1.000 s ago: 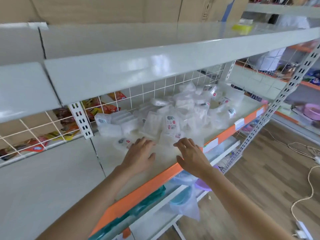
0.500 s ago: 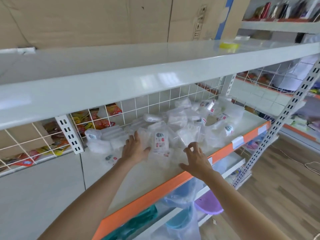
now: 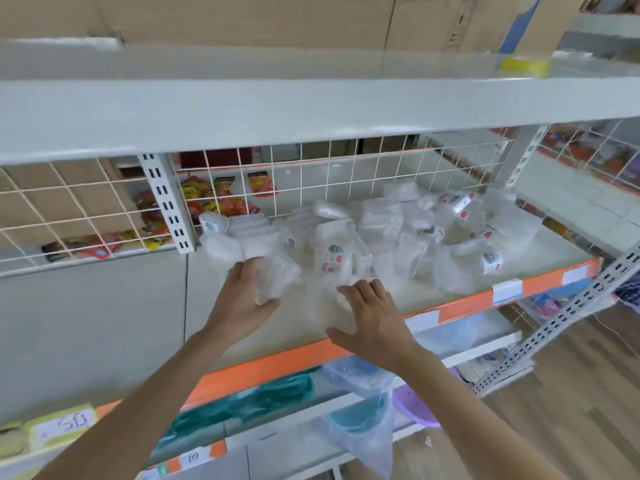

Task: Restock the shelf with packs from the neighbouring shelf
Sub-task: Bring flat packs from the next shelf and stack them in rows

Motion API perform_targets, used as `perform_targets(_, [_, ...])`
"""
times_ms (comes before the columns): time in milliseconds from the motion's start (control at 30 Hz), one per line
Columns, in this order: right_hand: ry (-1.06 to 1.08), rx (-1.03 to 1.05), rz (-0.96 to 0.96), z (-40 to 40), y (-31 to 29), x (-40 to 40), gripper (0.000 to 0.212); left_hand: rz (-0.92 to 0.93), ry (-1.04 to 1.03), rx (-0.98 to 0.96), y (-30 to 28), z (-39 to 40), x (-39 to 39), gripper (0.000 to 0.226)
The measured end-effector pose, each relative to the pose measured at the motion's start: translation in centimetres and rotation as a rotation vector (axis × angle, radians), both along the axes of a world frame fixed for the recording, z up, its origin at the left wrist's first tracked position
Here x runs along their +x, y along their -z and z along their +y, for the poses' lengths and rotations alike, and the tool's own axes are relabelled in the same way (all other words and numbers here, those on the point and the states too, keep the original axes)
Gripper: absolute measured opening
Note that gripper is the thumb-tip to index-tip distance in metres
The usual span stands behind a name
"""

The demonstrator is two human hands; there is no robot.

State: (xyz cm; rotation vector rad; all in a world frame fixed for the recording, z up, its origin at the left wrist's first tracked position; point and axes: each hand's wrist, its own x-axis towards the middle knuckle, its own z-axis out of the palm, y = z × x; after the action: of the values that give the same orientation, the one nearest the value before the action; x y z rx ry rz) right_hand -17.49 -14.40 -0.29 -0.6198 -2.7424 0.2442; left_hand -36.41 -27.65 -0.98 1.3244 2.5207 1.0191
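A: What is the setting?
B: A shop aisle, wood floor, white metal shelving. The landmark is the shelf [image 3: 346, 355] with the orange front edge.

A: Nearest that edge?
B: The right hand [image 3: 372, 318] lies just behind it, fingers spread flat on a clear pack [image 3: 325, 303], gripping nothing. Left of it, the left hand [image 3: 242, 299] curls around another clear pack [image 3: 277, 277].

A: Further back?
B: The heap of packs [image 3: 398, 233] covers the middle and rear of that shelf, up to the wire grid [image 3: 346, 174].
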Motion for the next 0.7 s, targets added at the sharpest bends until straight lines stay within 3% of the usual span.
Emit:
perform_targets(100, [-0.134, -0.056, -0.047, -2.5, 0.4, -2.7, 0.067, -0.008, -0.051, -0.09, 1.1, -4.8, 0.5, 0.074])
perform_targets(233, [-0.31, -0.133, -0.131, -6.5, 1.5, -6.3, 0.081, -0.018, -0.267, -0.111, 1.2, -11.5, 0.6, 0.072])
perform_targets(400, [-0.524, -0.116, -0.164, -12.8, 1.2, -10.7, 0.055, -0.016, -0.472, -0.068, 0.9, -19.9, -0.1, 0.07])
perform_targets(700, [-0.575, -0.053, -0.102, -26.0, 0.3, -16.4, 0.051, -0.002, -0.601, 0.007, 1.0, -33.6, -3.3, 0.069])
